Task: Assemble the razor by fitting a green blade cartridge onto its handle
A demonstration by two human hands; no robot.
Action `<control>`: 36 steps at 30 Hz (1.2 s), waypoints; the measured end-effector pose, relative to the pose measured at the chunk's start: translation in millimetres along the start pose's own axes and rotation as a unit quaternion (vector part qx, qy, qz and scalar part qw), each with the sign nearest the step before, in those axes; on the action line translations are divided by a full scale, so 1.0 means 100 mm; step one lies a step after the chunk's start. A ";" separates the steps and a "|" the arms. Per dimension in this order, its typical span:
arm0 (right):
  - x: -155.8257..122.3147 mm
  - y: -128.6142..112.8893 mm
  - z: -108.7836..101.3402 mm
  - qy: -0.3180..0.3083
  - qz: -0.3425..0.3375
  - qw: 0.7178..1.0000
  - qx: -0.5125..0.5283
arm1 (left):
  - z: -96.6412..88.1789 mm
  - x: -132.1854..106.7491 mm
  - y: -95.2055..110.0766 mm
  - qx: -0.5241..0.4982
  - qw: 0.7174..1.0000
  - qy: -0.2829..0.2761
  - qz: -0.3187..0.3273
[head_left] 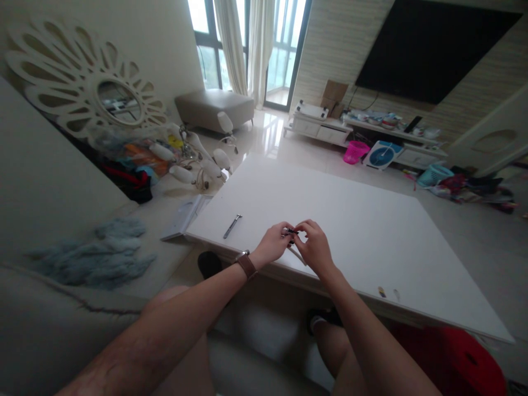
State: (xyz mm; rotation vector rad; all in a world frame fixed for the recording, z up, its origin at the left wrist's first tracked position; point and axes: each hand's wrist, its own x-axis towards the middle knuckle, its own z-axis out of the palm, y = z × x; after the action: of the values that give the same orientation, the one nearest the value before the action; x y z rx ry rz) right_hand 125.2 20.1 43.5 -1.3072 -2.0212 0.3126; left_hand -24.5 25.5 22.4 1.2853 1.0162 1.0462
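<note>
My left hand (275,243) and my right hand (315,246) meet over the near edge of a white table (355,220). Both hands pinch a small dark object (291,233) between their fingertips; it is too small to name. My left wrist wears a brown watch strap (246,264). A thin pale strip (297,256) hangs below the hands; whether it joins the object I cannot tell. A slim metal tool (232,226) lies flat on the table to the left of my hands, apart from them.
A grey sofa (61,231) with a blue-grey cloth (99,253) runs along the left. A chandelier (198,157) and a round white mirror (82,82) lie beyond it. A red stool (454,357) stands under the table's right side. Baskets, a fan and clutter line the far wall.
</note>
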 end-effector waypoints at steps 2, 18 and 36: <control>0.00 0.00 0.00 0.002 0.002 1.000 0.001 | 0.00 0.00 0.00 0.000 1.000 0.000 0.000; 0.00 -0.01 0.01 -0.001 -0.007 1.000 -0.008 | -0.04 0.01 0.00 0.041 0.999 -0.001 0.016; -0.02 -0.06 -0.04 0.031 -0.011 0.999 -0.005 | -0.65 0.33 -0.19 0.237 0.956 0.115 -0.132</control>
State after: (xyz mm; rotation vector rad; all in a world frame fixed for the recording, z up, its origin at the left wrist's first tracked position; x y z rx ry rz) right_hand 124.4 15.3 49.3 -1.2839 -1.9866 0.2503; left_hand -79.3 72.9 1.1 1.3730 1.6429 0.7803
